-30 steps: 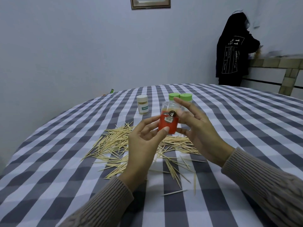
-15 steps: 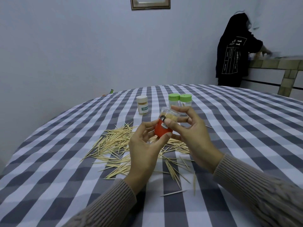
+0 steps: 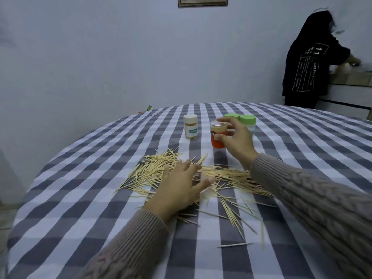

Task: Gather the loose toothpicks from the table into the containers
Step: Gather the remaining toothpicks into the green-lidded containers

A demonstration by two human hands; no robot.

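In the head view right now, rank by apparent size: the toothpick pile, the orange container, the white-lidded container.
1. toothpick pile, by far the widest.
2. orange container and white-lidded container look alike; the orange one is nearer and partly behind the right hand, so unranked.

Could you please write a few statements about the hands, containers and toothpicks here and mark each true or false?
1. The orange container stands upright on the table. True.
2. The left hand holds the white-capped container. False: it reaches over the loose toothpicks, fingers spread.
3. Two green-capped containers stand behind the right hand. True.
4. All toothpicks are already in containers. False: many lie scattered on the checked cloth.
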